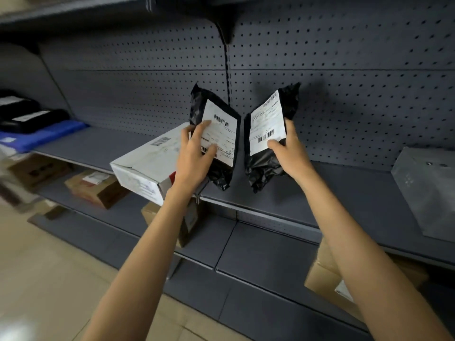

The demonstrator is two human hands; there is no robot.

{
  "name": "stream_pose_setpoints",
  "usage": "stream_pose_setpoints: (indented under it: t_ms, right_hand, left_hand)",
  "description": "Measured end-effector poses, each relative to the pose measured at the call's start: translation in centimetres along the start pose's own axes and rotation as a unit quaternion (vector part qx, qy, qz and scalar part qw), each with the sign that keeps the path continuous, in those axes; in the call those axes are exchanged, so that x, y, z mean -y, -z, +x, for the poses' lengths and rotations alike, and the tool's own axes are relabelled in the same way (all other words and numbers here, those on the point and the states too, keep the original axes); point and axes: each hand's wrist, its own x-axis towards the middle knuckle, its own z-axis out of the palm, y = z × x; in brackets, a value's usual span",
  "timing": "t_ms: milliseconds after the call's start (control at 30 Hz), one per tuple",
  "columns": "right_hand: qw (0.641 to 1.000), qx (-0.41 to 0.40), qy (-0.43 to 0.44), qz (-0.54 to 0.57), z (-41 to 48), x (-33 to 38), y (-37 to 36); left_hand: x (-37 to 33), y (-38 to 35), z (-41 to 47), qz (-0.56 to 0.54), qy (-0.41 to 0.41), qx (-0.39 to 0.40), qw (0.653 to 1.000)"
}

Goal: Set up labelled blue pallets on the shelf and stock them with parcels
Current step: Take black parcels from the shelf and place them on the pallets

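My left hand (194, 153) grips a black parcel bag (222, 173) with a white barcode label, held upright above the grey shelf (332, 193). My right hand (289, 151) grips a second black labelled bag (288, 102) beside it; the two bags almost touch. A white box (145, 163) lies on the shelf just left of my left hand, overhanging the front edge. Far left on the same shelf, a blue pallet (46, 136) carries two black parcels (29, 116).
A grey metal plate (428, 190) leans at the right end of the shelf. Brown cardboard boxes (96, 188) sit on the lower shelves, and another (325, 279) lies at lower right. A perforated back panel (344, 70) stands behind. Beige floor tiles (49, 279) are below.
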Motion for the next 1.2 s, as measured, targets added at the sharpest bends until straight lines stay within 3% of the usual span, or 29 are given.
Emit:
stream_pose_setpoints:
  t_ms: [267, 567, 933, 1200]
  right_hand:
    - [0.991, 0.077, 0.099, 0.043, 1.3, 8.3, -8.7]
    - [0.957, 0.221, 0.166, 0.084, -1.4, 17.4, -26.6]
    - [0.908, 0.345, 0.176, 0.157, -8.6, 30.4, -53.2]
    - [0.904, 0.377, 0.158, 0.123, -8.6, 33.0, -66.0]
  left_hand:
    - [4.4, 11.8, -1.8, 0.033, 0.045, -0.12, 0.991]
    - [13.9, 26.9, -7.6, 0.136, 0.147, -0.213, 0.956]
    - [28.6, 49.1, -15.2, 0.235, 0.232, -0.269, 0.905]
    - [39.6, 55.8, -14.8, 0.214, 0.267, -0.287, 0.895]
